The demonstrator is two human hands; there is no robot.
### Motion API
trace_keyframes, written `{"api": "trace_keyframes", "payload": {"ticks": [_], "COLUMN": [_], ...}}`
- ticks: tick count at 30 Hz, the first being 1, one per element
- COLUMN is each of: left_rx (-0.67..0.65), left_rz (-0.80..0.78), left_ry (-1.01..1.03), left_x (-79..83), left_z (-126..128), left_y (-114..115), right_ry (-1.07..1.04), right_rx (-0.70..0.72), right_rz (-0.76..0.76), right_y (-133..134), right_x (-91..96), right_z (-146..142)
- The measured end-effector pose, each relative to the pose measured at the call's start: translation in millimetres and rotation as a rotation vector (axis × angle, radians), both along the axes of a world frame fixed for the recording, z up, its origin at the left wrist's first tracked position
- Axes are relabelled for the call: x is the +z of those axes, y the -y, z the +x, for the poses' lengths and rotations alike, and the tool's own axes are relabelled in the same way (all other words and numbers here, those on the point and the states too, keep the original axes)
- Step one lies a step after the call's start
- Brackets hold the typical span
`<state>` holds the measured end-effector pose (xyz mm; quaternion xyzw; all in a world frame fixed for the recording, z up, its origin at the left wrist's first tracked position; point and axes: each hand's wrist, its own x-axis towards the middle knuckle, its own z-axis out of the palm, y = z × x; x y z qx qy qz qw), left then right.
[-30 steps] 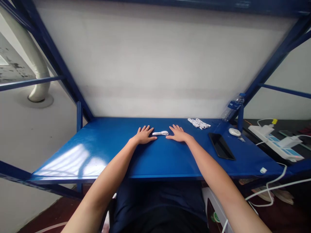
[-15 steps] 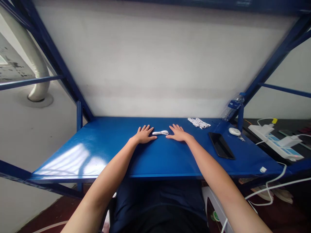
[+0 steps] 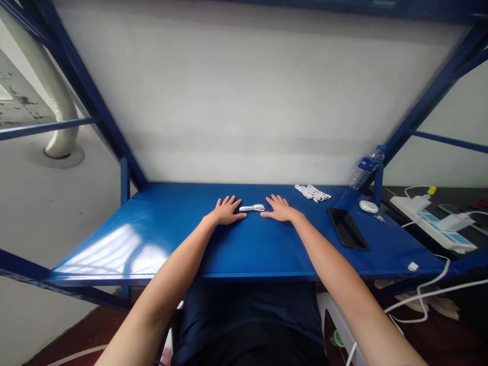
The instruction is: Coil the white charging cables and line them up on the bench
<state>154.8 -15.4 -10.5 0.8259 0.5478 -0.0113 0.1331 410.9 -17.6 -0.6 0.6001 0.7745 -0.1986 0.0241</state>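
Observation:
A white cable [image 3: 252,208], folded into a slim bundle with a dark tie round its middle, lies on the blue tabletop [image 3: 244,249]. To its left, my left hand [image 3: 226,211] rests flat with the fingers spread, holding nothing. On the other side my right hand [image 3: 278,209] also lies flat, fingers apart and nothing in it. Both hands are close to the cable's ends without gripping it. Farther back on the right is a pile of several similar white cable bundles [image 3: 312,192].
Right of my right arm lie a black phone [image 3: 347,229], a white rounded case [image 3: 368,207] and a small white cube [image 3: 413,266]. A plastic bottle [image 3: 366,168] leans at the back right corner. Beyond the table's right edge sits a power strip [image 3: 430,223] with plugs and cords.

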Motion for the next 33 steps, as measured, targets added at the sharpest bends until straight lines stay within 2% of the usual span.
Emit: {"api": "trace_keyframes", "payload": {"ticks": [33], "left_rx": [0.002], "left_rz": [-0.016], "left_ry": [-0.002], "left_x": [2.7], "left_z": [0.5], "left_y": [1.1], "right_ry": [0.001], "right_rx": [0.011], "right_rz": [-0.006], "right_y": [1.0], "right_x": [1.5], "right_z": [-0.2]}}
